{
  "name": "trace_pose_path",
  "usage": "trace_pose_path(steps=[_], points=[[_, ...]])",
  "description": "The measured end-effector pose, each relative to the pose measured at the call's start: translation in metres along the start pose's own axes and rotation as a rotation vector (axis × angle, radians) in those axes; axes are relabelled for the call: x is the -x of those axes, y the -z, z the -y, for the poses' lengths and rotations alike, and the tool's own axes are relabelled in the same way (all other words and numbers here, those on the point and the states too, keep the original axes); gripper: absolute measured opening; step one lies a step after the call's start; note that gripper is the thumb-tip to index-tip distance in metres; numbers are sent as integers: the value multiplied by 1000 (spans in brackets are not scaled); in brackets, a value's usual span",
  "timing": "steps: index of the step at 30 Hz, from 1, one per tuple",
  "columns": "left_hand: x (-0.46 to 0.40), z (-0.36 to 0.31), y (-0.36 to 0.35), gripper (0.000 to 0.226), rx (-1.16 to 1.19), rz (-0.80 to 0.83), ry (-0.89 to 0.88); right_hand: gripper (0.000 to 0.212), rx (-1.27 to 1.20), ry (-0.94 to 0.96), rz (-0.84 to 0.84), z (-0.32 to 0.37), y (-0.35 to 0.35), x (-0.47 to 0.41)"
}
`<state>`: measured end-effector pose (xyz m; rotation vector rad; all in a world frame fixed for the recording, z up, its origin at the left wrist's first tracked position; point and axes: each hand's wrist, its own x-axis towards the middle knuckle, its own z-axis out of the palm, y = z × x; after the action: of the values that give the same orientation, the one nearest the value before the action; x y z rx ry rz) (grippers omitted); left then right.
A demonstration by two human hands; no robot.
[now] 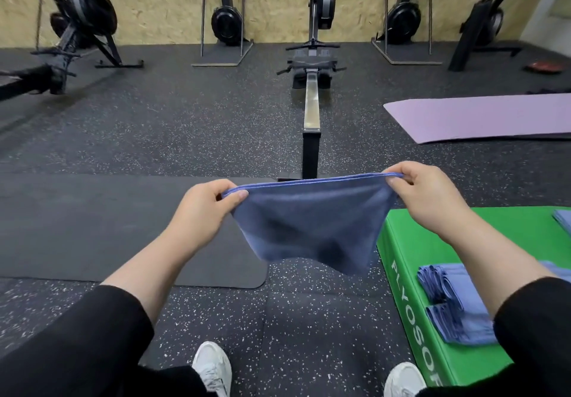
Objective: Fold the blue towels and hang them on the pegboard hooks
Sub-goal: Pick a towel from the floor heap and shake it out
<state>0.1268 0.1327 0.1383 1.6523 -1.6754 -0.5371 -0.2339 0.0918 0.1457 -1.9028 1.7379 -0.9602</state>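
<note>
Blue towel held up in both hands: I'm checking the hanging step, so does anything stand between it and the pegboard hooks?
Cannot tell: no pegboard is in view. The left hand and right hand pinch the blue cloth towel by its top corners.

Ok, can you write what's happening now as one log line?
step: folding | left hand: pinches blue towel corner | right hand: pinches other corner | towel: hanging in air | folded towels: on green box
</note>
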Motion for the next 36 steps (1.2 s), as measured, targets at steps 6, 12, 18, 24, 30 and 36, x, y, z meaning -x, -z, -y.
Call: trace_pose_path(steps=[6,12,18,24,30,36], points=[[3,-20,34,25,-1,-41,-36,19,69,64,-19,22,21,7],[7,-41,44,17,225,-78,-39,17,143,50,0,41,45,15],[9,-79,37,11,411,-71,-85,13,320,-29,138,45,54,23],[10,-127,6,12,100,167,-294,67,-18,212,340,94,29,42],[10,-131,-5,18,118,127,-291,56,-199,246,398,113,-15,36],[29,-88,-2,15,258,282,-137,31,-426,214,290,109,-26,32]])
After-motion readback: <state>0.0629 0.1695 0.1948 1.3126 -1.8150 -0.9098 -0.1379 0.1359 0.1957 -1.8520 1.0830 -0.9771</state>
